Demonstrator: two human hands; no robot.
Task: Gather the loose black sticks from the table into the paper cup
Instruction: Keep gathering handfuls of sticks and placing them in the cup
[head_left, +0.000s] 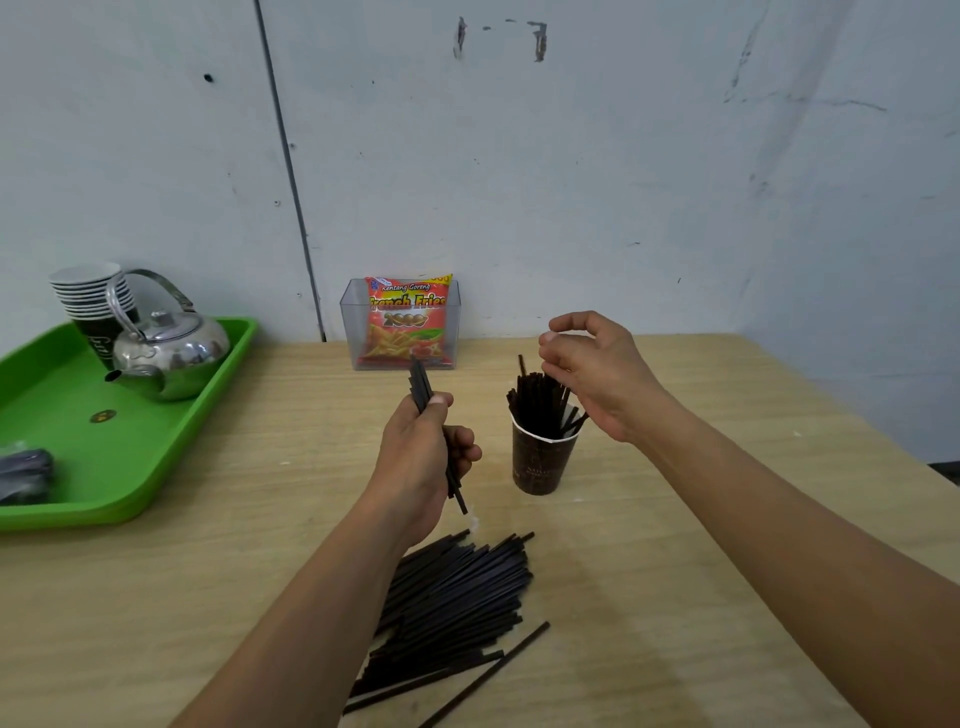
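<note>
Head view: my left hand (426, 452) grips a bunch of sticks (422, 382). My right hand (597, 374) hangs loose and empty over one cup (540, 462) holding more. One pile (457, 587) lies on the table (208, 597). One bag (408, 322) says "French Fries 2000".

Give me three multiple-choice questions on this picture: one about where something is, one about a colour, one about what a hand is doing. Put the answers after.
1. Where is the kettle? A on the tray; B on the floor; C on a chair.
2. What colour is the tray? A red; B green; C blue.
3. What does the left hand hold? A nothing; B sticks; C a spoon.

Answers:
1 A: the kettle sits on the tray at the table's left.
2 B: the tray is bright green.
3 B: its fingers curl round a bundle of black sticks.
</note>
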